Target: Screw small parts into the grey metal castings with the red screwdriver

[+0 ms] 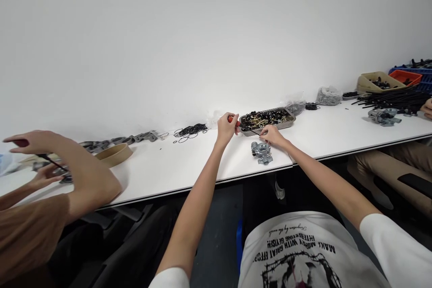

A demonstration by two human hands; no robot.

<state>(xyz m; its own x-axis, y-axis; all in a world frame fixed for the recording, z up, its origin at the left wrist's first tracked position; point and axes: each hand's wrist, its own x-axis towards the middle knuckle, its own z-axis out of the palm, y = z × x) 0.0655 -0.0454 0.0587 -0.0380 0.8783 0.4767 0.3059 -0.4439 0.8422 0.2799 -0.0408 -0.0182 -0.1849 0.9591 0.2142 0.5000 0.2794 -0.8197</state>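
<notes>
My left hand (pixel 227 128) is closed around the red handle of a screwdriver (pixel 234 121). Its dark shaft slants down to the right, and the end meets the fingertips of my right hand (pixel 272 136). Those fingers are pinched together at the tip; whatever small piece they hold is too small to make out. Just below my right hand, a grey metal carburetor body (pixel 262 153) rests on the white table. Behind both hands stands a metal tray (pixel 291 120) filled with brass and black small parts.
Black rubber rings (pixel 191 131) lie left of the tray, with a tan ring-shaped band (pixel 116 155) farther left. A co-worker's arm (pixel 91 171) reaches in there. On the right are another carburetor (pixel 384 117), black tubes (pixel 394 99) and a beige bin (pixel 366 83).
</notes>
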